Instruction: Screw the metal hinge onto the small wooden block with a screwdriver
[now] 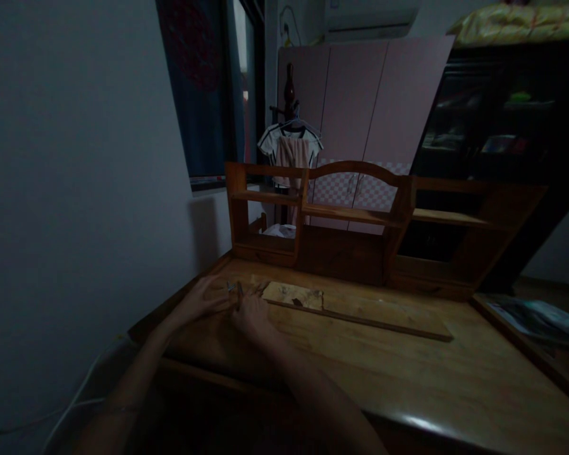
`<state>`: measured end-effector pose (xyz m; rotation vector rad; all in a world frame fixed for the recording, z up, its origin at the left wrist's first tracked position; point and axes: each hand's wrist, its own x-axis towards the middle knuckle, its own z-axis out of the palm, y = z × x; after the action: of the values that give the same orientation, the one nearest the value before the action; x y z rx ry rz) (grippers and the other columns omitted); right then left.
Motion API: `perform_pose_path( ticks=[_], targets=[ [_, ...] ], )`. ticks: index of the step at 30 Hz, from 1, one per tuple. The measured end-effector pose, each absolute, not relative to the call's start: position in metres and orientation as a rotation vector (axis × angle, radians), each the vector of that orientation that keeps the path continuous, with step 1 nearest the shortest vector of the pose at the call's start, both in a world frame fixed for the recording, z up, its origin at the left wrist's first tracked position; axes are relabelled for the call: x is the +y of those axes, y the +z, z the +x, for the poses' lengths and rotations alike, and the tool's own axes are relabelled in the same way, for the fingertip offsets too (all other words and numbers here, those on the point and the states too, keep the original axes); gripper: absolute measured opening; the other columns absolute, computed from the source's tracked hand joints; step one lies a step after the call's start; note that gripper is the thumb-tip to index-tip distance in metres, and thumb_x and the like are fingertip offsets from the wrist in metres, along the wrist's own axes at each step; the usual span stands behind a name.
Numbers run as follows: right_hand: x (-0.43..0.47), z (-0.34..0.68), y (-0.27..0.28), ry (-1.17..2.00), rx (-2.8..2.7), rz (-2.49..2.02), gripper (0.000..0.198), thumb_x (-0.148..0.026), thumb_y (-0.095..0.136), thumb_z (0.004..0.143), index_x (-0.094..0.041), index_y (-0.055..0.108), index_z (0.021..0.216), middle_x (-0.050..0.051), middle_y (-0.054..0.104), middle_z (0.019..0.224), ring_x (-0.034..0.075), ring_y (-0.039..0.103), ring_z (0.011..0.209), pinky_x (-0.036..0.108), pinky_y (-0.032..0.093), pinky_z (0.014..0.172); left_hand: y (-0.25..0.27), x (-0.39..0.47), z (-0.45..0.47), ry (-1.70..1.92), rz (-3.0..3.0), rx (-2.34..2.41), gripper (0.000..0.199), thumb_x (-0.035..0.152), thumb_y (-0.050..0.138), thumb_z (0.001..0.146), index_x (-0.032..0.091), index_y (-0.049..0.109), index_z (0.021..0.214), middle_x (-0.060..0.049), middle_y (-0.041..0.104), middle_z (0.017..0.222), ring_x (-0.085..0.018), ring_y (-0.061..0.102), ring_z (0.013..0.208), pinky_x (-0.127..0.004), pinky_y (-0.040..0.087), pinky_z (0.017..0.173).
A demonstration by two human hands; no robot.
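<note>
My left hand (pixel 198 304) rests low over the left part of the wooden desk (pixel 455 373), fingers stretched out and apart, with nothing visible in them. Close to its fingertips lie a few small shiny metal pieces (pixel 231 287), perhaps screws. Beside it my right hand (pixel 253 315) is closed, fingers curled down. A short, slim dark piece (pixel 239 289) shows at those fingers, too dim to name. A long wooden board (pixel 374 315) lies flat on the desk, its left end close to my right hand. Its left part has a paler, torn-looking surface with dark marks.
A wooden shelf unit (pixel 351 215) stands along the desk's back edge. The white wall (pixel 99 158) borders the left side. At right lies a glossy printed item (pixel 540 319). Behind are pink wardrobe doors (pixel 351 107) and hanging clothes (pixel 291 148). The room is dim.
</note>
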<state>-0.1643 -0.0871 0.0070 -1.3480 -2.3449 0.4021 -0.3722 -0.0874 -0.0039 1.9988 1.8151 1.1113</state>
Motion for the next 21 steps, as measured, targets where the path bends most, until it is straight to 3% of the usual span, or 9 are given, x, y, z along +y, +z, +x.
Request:
perform_pose_path(
  ticks=[5,10,15,19,21],
  targets=[
    [-0.089,-0.164,0.011,0.389,-2.373,-1.330,0.054,-0.041,0.052,0.089,-0.001,0.056,0.124,0.025,0.068,0.108,0.036,0.065,0.100,0.045,0.048,0.083,0.031,-0.067,-0.314,1.276,2.129,1.670,0.060,0.063,0.052,0.088,0.019,0.057,0.129,-0.009,0.055,0.134,-0.026,0.049,0.128,-0.039,0.033,0.115],
    [-0.105,-0.110,0.020,0.367,-2.314,-1.266,0.047,-0.046,0.046,0.093,-0.010,0.059,0.121,0.019,0.067,0.113,0.030,0.065,0.099,0.037,0.046,0.081,0.058,-0.050,-0.226,1.171,2.249,1.338,0.052,0.059,0.054,0.090,0.020,0.061,0.123,-0.009,0.057,0.129,-0.024,0.053,0.122,-0.037,0.039,0.110],
    [-0.139,0.008,0.017,0.369,-2.202,-1.348,0.024,-0.030,0.046,0.093,-0.015,0.063,0.101,0.011,0.070,0.094,0.021,0.065,0.081,0.028,0.042,0.069,0.046,-0.033,-0.129,0.862,2.407,1.074,0.065,0.064,0.062,0.084,0.021,0.055,0.133,-0.011,0.054,0.134,-0.026,0.049,0.128,-0.039,0.037,0.111],
    [-0.173,0.117,0.008,0.488,-1.984,-1.398,0.025,-0.031,0.044,0.095,-0.018,0.062,0.085,0.006,0.067,0.077,0.019,0.063,0.071,0.028,0.042,0.067,0.020,-0.017,-0.063,0.584,2.583,1.020,0.097,0.069,0.078,0.062,0.018,0.050,0.140,-0.016,0.050,0.139,-0.034,0.046,0.130,-0.046,0.037,0.109],
    [-0.193,0.168,0.001,0.455,-1.911,-1.457,0.030,-0.038,0.041,0.098,-0.020,0.061,0.085,0.005,0.066,0.075,0.019,0.062,0.069,0.029,0.043,0.065,0.006,-0.008,-0.042,0.519,2.632,1.029,0.096,0.069,0.079,0.060,0.019,0.053,0.138,-0.016,0.051,0.139,-0.036,0.046,0.129,-0.047,0.036,0.109]
  ],
)
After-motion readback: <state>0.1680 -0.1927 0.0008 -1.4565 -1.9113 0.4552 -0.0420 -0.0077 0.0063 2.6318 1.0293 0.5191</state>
